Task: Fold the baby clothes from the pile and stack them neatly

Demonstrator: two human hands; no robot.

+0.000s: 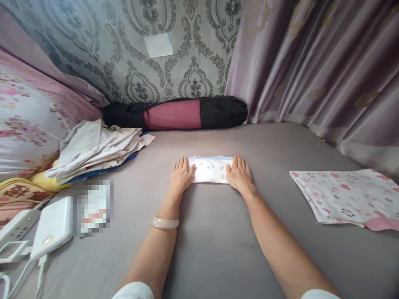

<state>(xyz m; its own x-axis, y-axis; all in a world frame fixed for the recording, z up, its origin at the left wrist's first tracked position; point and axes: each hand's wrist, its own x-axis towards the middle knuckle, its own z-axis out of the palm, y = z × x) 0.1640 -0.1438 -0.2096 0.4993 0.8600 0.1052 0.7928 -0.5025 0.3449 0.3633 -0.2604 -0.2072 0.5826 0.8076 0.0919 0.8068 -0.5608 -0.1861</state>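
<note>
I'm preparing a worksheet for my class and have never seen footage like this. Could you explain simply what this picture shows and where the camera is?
There is no machine: a person works with two bare hands. The one picture comes from a camera worn on the head, looking forward and down. The left hand, with a pale bangle above its wrist, and the right hand lie flat at opposite ends of a folded white cloth; nothing is lifted. Beneath is a grey sheet. Further left are piled fabrics and a white device; right, a pink-patterned cloth. A long bag lies beyond.
</note>
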